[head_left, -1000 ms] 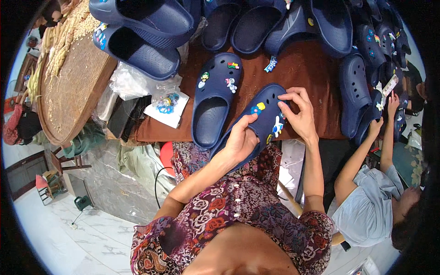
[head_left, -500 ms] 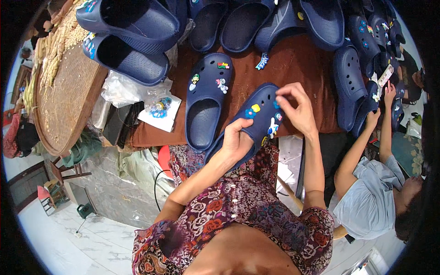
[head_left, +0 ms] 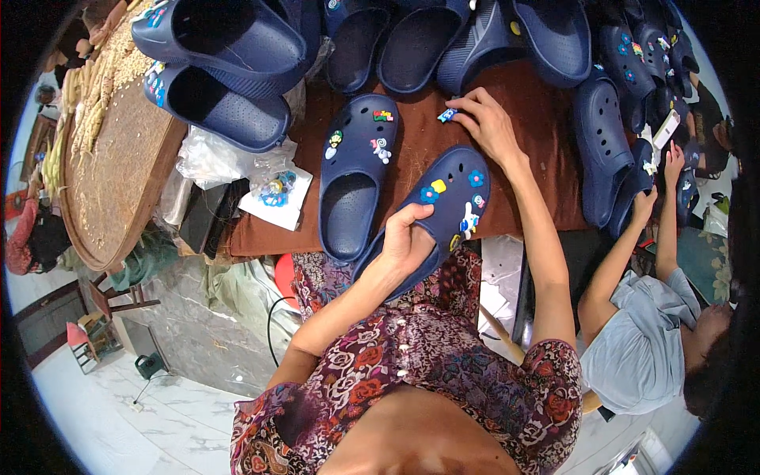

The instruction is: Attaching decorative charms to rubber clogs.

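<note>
My left hand (head_left: 406,240) grips a navy clog (head_left: 449,172), its fingers inside the foot opening and the thumb on top. Flower, yellow and white figure charms sit on that clog's upper, and several of its holes are bare. Beyond the toe, my right hand (head_left: 488,128) pinches a small blue and white shoe charm (head_left: 448,115) at the brown cloth. To the left lies a second navy clog (head_left: 348,207), with figure charms on its upper.
More navy clogs (head_left: 412,49) line the back of the brown cloth (head_left: 546,158). At left are a white packet (head_left: 289,207) with charms on it, plastic bags (head_left: 210,154) and a round woven tray (head_left: 119,182). A co-worker (head_left: 633,340) handles a clog at right.
My right hand has moved from the held clog's toe to the blue and white charm on the cloth and closed on it. A blue flower now shows where the fingers were.
</note>
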Tool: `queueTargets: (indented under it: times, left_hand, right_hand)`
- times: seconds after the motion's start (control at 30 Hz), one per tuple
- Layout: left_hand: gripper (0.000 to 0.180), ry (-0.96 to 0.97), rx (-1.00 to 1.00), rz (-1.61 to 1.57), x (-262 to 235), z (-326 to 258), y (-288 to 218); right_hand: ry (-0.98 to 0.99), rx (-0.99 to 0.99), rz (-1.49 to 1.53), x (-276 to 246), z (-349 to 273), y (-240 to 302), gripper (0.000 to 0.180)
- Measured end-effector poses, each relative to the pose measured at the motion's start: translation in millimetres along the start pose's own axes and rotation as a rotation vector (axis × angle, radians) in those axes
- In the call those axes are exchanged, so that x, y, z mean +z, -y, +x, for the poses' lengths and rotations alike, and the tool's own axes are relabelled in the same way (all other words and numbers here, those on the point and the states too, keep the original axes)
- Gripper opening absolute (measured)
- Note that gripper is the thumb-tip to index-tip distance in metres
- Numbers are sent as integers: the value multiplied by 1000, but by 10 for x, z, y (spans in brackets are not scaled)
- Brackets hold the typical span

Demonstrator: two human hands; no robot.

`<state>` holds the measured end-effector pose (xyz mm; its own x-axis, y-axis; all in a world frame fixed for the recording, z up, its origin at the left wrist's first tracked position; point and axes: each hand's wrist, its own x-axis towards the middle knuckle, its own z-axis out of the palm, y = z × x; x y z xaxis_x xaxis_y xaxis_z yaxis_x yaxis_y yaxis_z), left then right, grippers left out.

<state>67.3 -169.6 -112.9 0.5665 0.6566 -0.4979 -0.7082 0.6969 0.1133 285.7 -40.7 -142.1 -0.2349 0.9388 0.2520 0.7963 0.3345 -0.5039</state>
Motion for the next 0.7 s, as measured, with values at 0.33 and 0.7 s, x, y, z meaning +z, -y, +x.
queueTargets:
  times: [0.33,0.7]
  left_hand:
    - [67,48,-40,-25,4,5,-12]
    - [77,72,-26,18,40,2,-13]
  right_hand:
    - [-107,46,176,-375,-337,424,18]
    - [-43,-80,137,-416,-678,684,16]
